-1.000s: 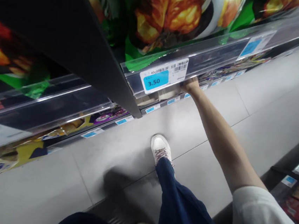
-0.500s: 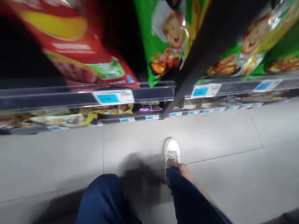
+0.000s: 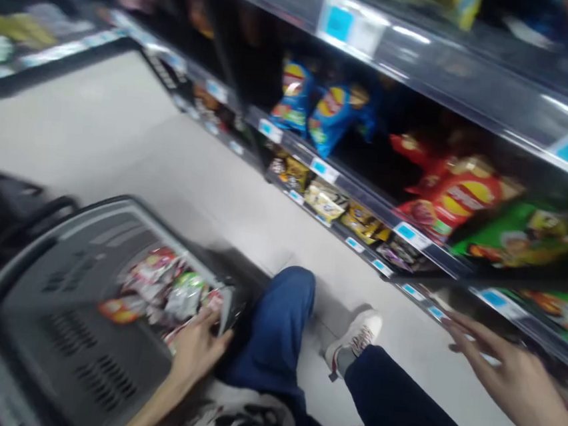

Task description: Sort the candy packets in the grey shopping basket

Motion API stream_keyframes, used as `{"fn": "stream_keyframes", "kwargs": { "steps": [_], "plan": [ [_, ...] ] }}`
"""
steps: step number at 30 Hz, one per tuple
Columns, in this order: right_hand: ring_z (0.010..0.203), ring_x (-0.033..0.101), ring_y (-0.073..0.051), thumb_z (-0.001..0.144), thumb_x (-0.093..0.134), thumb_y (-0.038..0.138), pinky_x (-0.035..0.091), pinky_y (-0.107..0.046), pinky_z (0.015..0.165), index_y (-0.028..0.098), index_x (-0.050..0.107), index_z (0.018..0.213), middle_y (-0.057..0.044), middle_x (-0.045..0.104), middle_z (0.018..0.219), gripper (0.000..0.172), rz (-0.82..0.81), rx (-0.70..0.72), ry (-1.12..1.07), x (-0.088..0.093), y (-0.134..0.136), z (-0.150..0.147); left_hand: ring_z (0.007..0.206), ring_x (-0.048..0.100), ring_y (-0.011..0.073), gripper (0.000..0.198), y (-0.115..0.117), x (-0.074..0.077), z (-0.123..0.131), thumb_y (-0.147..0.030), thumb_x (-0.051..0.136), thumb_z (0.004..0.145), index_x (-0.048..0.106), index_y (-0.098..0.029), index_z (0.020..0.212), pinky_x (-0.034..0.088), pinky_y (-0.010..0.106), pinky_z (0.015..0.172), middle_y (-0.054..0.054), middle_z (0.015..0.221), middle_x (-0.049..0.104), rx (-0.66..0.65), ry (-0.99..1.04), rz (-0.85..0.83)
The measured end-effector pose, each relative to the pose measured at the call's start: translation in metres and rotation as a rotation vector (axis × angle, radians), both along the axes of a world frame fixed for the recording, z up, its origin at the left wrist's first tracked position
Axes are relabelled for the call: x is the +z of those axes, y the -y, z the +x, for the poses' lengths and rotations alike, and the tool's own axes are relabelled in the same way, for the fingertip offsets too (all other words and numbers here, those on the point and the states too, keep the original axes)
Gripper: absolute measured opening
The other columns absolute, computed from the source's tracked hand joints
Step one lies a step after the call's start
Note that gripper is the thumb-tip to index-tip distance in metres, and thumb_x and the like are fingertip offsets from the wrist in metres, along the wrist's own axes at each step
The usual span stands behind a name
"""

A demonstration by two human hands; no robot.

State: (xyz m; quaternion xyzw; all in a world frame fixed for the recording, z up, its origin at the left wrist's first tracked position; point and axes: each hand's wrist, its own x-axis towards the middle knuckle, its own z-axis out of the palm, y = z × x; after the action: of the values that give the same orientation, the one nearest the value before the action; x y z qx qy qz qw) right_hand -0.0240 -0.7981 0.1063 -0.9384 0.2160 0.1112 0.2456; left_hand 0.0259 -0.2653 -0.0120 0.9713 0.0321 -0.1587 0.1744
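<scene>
My left hand [image 3: 197,342] is at the inner corner of a grey basket [image 3: 75,236] at lower left. Its fingers are curled over a red and white snack packet [image 3: 214,299], partly hidden by the hand, with the thumb out to the side. Several small shiny packets [image 3: 186,292] lie against it in the basket, one with a green and white front. My right hand [image 3: 504,375] hangs in the air at lower right, fingers stretched out and holding nothing, close to the edge of the lowest shelf. Blur softens both hands.
A shelf unit runs along the right with blue chip bags [image 3: 331,114], a red chip bag [image 3: 461,200] and a green bag [image 3: 523,236]. Price tags [image 3: 412,235] line its edges. My bent knee [image 3: 285,307] and white shoe [image 3: 360,331] stand between basket and shelf. Another shelf [image 3: 38,49] is at far left.
My view has swung left and away from the shelf front, bringing the basket and my left hand into sight. My right hand, earlier low beside my leg, is now raised near the shelf.
</scene>
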Motion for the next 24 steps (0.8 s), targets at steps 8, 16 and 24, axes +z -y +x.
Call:
{"fn": "stream_keyframes", "kwargs": {
  "steps": [8,16,24],
  "plan": [
    [0.120,0.067,-0.030,0.102,0.033,0.050,0.056,-0.048,0.103,0.035,0.060,0.142,-0.005,0.068,0.135,0.051,0.118,0.943,-0.044,0.039,-0.222,0.085,0.093,0.071,0.0290,0.043,0.011,0.033,-0.010,-0.030,0.056,0.081,0.065,-0.017,0.120,0.055,0.037,0.081,0.014,0.109,0.070,-0.196,-0.172,-0.006],
    [0.114,0.069,-0.031,0.102,0.043,0.020,0.054,-0.040,0.095,0.011,0.056,0.145,-0.019,0.070,0.124,0.045,-0.200,1.306,-0.563,-0.038,-0.307,0.063,0.085,0.070,0.0263,0.051,-0.033,0.037,0.016,-0.056,0.036,0.099,0.072,-0.020,0.101,0.051,0.035,0.081,0.012,0.091,0.073,-0.273,-0.161,-0.248],
    [0.119,0.065,-0.031,0.093,0.040,0.002,0.049,-0.042,0.100,0.009,0.059,0.141,-0.019,0.068,0.126,0.051,-0.254,1.450,-0.550,-0.065,-0.328,0.044,0.117,0.064,0.0337,0.044,-0.151,-0.025,0.086,-0.030,0.041,0.099,0.062,-0.009,0.131,0.046,0.041,0.101,0.026,0.134,0.060,0.557,0.016,0.027]
  ]
}}
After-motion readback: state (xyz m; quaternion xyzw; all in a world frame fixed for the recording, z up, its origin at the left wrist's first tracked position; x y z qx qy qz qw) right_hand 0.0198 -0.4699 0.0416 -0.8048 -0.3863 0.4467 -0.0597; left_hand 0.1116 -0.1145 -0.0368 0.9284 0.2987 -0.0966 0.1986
